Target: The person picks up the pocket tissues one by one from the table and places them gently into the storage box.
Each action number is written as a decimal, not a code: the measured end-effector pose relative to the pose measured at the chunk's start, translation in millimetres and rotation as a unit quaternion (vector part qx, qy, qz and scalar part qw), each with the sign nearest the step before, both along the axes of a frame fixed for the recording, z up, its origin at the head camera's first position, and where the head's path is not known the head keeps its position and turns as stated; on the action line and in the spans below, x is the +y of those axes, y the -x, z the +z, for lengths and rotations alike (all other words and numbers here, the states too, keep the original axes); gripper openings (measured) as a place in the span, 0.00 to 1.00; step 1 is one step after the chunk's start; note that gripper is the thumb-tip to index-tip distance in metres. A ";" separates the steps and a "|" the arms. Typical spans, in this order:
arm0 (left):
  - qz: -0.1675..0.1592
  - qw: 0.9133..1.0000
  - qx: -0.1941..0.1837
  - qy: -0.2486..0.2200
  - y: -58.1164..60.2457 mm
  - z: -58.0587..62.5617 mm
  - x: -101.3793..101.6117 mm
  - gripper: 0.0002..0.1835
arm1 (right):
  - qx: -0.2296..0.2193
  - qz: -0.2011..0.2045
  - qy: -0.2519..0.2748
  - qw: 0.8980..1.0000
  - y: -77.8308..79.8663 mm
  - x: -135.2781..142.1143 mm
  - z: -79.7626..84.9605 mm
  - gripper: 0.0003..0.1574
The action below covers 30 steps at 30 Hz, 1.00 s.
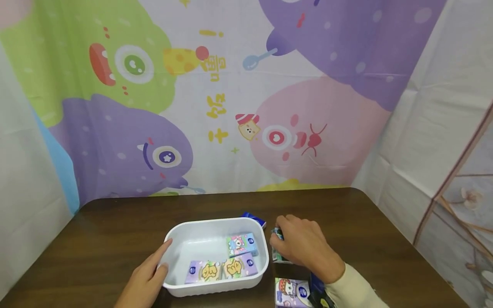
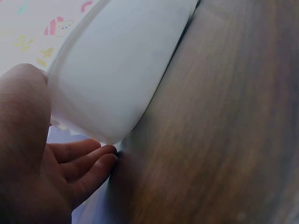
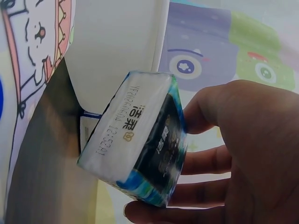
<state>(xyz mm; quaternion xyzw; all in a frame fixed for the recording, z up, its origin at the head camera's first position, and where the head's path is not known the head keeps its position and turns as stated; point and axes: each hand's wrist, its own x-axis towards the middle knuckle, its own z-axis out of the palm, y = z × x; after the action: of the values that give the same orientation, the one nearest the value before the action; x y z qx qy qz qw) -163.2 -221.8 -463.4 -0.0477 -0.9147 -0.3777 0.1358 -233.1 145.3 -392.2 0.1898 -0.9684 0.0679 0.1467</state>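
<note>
A white plastic basin (image 1: 215,287) stands on the table with several pocket tissue packs inside, two purple ones (image 1: 204,272) along the front and a light-blue one (image 1: 242,244) behind them. My left hand (image 1: 144,278) rests against the basin's left end, its index finger and thumb at the rim. In the left wrist view its other fingers (image 2: 91,175) lie by the outer wall, slightly bent. Just right of the basin, my right hand (image 1: 304,244) grips a tissue pack (image 3: 124,130) with a dark label, teal-blue edges and a printed white side, between thumb and fingers.
Behind the basin's far right corner lies a dark-blue pack (image 1: 254,219). A purple pack (image 1: 292,292) and another dark-blue pack (image 1: 319,291) sit near the front, by my right wrist. A cartoon-printed curtain (image 1: 215,171) hangs behind the brown table (image 1: 127,222).
</note>
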 end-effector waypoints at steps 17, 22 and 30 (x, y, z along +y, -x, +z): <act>0.001 0.999 0.030 0.011 -0.8 -1.4 -0.6 0.28 | 0.033 0.009 0.015 0.999 -3.0 -2.9 3.6 0.15; -0.003 0.999 0.040 0.012 -0.3 -2.0 -0.8 0.28 | 0.047 0.013 0.022 0.999 -1.8 -2.9 3.8 0.14; -0.002 0.999 0.034 0.012 -1.4 -2.0 -0.8 0.28 | 0.052 0.015 0.032 0.998 -2.1 -3.7 2.8 0.14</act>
<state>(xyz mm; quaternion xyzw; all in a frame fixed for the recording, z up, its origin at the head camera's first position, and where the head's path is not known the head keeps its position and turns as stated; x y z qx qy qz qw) -161.8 -222.5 -465.4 -0.0639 -0.9139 -0.3650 0.1659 -231.0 141.6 -389.4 0.2027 -0.9539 0.0908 0.2019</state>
